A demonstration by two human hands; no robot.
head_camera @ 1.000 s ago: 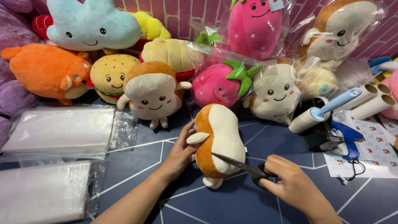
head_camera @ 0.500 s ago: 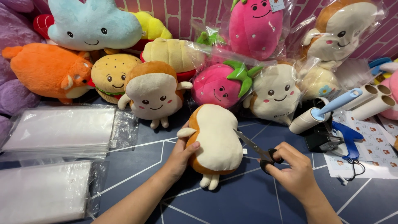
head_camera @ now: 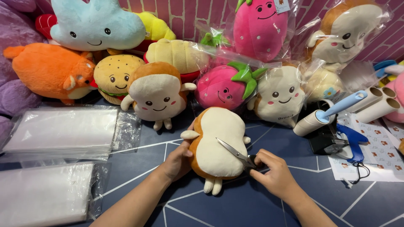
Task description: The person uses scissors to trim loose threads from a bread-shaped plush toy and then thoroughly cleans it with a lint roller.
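A bread-slice plush toy point(head_camera: 216, 147), cream with a brown crust, lies on its front on the dark blue table point(head_camera: 235, 210), its small feet toward me. My left hand point(head_camera: 179, 162) grips its left edge. My right hand point(head_camera: 273, 176) holds a pair of scissors point(head_camera: 235, 153) by the black handles. The silver blades rest across the toy's cream back, pointing up and left.
A row of plush toys lines the back, among them a bread toy with a face point(head_camera: 156, 94), a burger point(head_camera: 115, 75) and a bagged strawberry point(head_camera: 223, 86). Stacks of clear plastic bags point(head_camera: 59, 130) lie at left. A lint roller point(head_camera: 320, 115) and a blue tool point(head_camera: 351, 141) sit at right.
The toy has been turned and laid flatter, its cream back toward me. The scissors have moved from beside the toy onto its back.
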